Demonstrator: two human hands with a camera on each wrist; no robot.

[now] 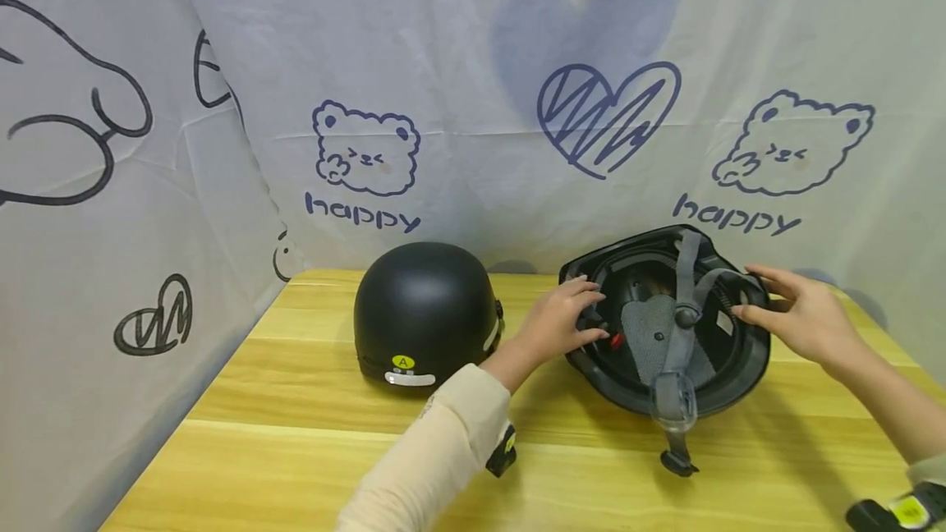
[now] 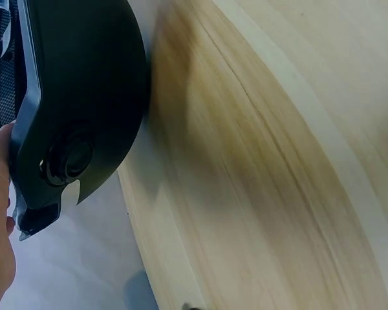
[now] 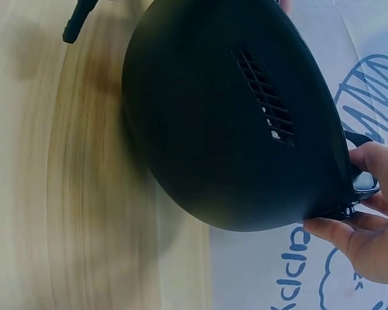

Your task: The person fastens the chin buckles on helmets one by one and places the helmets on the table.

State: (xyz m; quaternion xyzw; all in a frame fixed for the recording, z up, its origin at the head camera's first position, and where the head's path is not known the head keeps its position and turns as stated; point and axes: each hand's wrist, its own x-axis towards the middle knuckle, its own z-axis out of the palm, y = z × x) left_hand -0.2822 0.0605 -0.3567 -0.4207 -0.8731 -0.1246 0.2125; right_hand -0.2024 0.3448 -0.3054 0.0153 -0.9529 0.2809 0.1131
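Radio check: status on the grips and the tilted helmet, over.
Left grip, right grip both holding tilted helmet. Open side faces head camera. Strap hangs across it; second helmet stands left.

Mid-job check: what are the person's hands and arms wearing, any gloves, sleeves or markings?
The left hand and right hand wear no gloves. A cream fabric sleeve with a turned-back cuff covers the left forearm; a similar pale cuff shows on the right. By each wrist sits a small black device with a yellow patch.
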